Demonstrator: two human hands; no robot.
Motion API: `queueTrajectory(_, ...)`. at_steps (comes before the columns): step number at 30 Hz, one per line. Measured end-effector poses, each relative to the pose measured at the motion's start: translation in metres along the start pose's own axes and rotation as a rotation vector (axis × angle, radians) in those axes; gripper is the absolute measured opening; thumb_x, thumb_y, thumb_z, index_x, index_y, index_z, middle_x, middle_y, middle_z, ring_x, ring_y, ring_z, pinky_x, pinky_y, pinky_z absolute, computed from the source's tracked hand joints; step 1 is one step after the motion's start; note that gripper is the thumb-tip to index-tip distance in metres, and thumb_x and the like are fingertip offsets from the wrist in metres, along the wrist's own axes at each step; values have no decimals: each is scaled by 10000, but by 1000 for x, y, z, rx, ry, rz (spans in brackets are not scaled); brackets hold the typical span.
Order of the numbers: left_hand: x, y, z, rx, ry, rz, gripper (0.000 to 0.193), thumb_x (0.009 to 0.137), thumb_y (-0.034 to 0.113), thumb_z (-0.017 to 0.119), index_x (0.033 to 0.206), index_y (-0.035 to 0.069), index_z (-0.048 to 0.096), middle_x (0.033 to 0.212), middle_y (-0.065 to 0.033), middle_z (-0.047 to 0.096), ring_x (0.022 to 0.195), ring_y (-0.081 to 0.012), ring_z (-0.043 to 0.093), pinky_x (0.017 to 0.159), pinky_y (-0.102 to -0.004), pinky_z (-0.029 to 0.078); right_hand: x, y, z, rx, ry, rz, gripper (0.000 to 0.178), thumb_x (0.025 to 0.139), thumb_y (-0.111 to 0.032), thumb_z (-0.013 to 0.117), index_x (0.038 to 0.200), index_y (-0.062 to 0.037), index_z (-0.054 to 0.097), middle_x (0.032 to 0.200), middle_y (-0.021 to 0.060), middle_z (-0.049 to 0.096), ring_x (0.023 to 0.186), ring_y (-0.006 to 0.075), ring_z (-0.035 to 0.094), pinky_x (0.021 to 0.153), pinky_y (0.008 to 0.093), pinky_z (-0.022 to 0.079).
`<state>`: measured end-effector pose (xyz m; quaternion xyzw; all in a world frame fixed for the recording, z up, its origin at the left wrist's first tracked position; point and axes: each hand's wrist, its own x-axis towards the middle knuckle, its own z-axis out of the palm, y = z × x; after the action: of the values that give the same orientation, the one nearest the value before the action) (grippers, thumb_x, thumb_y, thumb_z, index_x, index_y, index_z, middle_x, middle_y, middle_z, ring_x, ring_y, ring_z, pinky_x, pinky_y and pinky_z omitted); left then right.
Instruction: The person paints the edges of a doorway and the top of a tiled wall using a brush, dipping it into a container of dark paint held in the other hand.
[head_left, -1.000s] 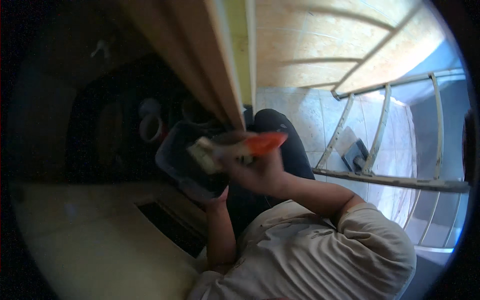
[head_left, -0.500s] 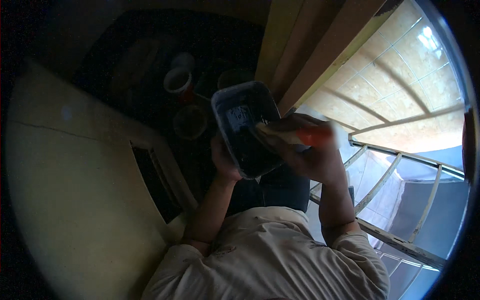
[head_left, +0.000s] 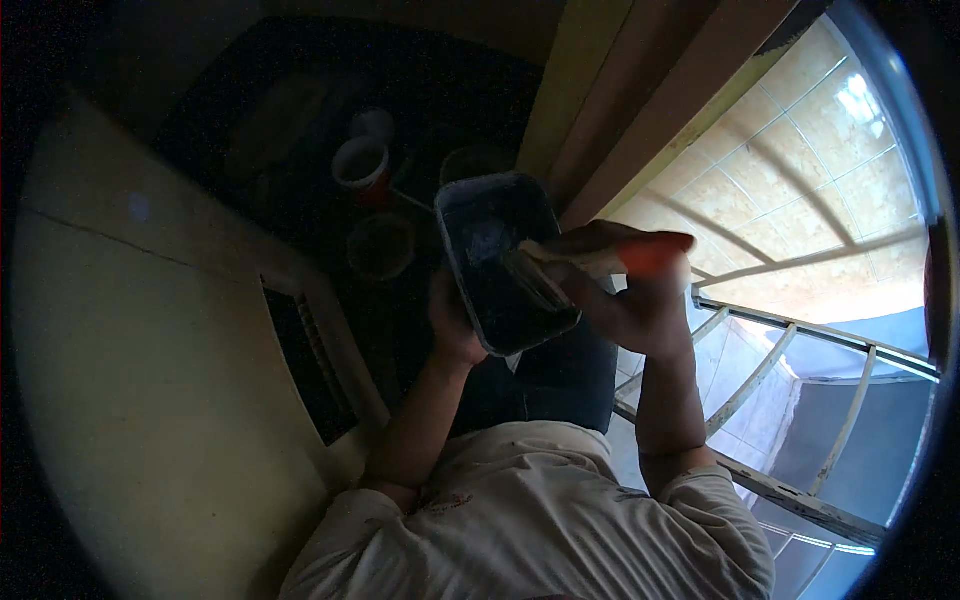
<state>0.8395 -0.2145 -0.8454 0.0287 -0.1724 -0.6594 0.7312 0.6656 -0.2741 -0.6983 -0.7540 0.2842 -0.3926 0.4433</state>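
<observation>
A deep, rectangular dark tray with rounded corners and a pale-edged rim [head_left: 500,200] is held in front of the body, above the lap, near the middle of the view. It is tilted, so that its dark inside is shown. Its left side is gripped by the left hand [head_left: 452,318]; the fingers are partly hidden behind the tray, and how far they are wrapped beneath cannot be told. A flat, wide brush with a wooden body and an orange-red handle end [head_left: 603,262] is clamped between the thumb and fingers of the right hand [head_left: 640,305]. The brush head is lowered into the right part of the tray; whether the inner wall is touched cannot be told.

Dark trousers [head_left: 545,385] and a pale, creased T-shirt [head_left: 540,510] are seen below. Beyond the tray, in deep shadow, a white tub with a red side [head_left: 358,160] is seen, with a dim round container [head_left: 410,245] nearer the left hand. On the left, a pale yellowish panel [head_left: 150,350] is pierced by a dark slot. On the right, brown wooden framing [head_left: 680,110] is set beside sunlit cream tiles [head_left: 800,150], with a worn metal railing [head_left: 757,385] below.
</observation>
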Motion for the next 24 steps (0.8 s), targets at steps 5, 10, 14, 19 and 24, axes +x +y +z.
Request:
queueTrajectory(5,-1,-5,0,-9,77,-43,610,1076,482,312,1445,38,509,1382,-164,609,1267,-285,621,1078,-465,528,0,17,-1,-183,122,-86,189,905,-48,758,1090,-14,748,972,98,758,896,181,739,766,328,584)
queueTrajectory(10,-4,-10,-12,3,88,-11,622,1074,500,310,1446,44,511,1370,-149,615,1278,-275,609,1093,-472,508,4,2,6,-293,-125,-301,295,920,-68,722,1208,-128,744,1029,103,753,909,259,737,776,354,575)
queueTrajectory(14,-8,-10,-7,97,98,7,618,1079,504,304,1457,55,499,1389,-137,602,1289,-285,597,1104,-480,489,0,4,6,-194,-114,-143,245,953,-70,704,1197,-66,727,1048,114,759,934,249,741,801,336,583)
queueTrajectory(19,0,-5,2,20,215,12,730,1032,635,306,1577,154,369,1550,-141,466,1396,-369,497,1104,-579,469,1,3,0,283,291,78,150,984,-51,677,1072,70,674,1079,183,749,1000,219,734,846,314,592)
queueTrajectory(24,14,15,2,-55,224,-53,590,1059,520,383,1440,98,541,1410,-150,609,1251,-330,633,993,-532,570,4,20,-41,29,-10,-68,245,840,-47,814,1053,36,728,1010,144,741,888,236,699,793,350,550)
